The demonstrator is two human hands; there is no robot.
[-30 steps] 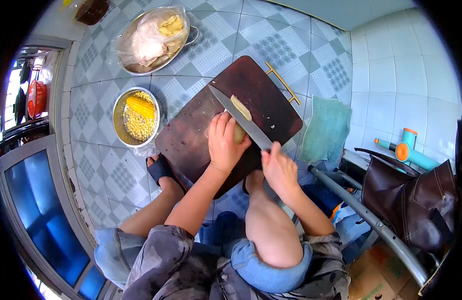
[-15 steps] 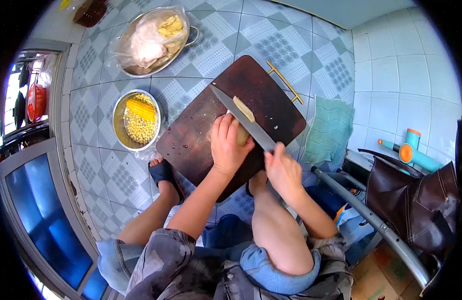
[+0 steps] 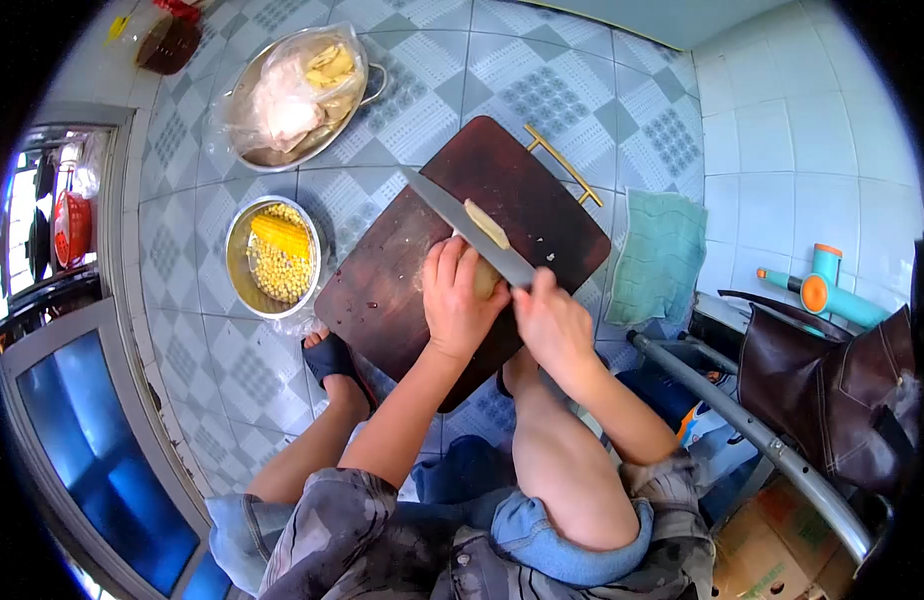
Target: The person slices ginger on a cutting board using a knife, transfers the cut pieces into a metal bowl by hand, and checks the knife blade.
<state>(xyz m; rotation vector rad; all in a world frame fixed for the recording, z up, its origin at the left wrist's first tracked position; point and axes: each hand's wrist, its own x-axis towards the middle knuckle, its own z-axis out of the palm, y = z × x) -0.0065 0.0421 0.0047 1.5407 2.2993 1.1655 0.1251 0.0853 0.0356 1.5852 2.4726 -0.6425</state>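
Note:
My left hand (image 3: pixel 457 302) is closed over a pale brown root vegetable (image 3: pixel 484 278) on the dark wooden cutting board (image 3: pixel 382 265); the fingers cover much of it, and I cannot tell its exact kind. In my right hand (image 3: pixel 552 318) is a large kitchen knife (image 3: pixel 467 228), gripped by its handle. The blade lies along the vegetable's far side, close to my left fingertips, its tip pointing up and left past the board's edge. Just beyond the blade, a pale cut slice (image 3: pixel 486 224) rests on the board.
Left of the board stands a metal bowl (image 3: pixel 232 262) of corn kernels with a cob piece. Behind it, a metal basin (image 3: pixel 300 158) holds a plastic bag and pale slices. A green cloth (image 3: pixel 659 258) lies at right, near a metal frame (image 3: pixel 752 425) and a brown bag (image 3: pixel 817 395).
My right hand and the knife have slid up and left, so the tip reaches farther over the board's edge. My left hand keeps its hold on the vegetable. The view has shifted slightly.

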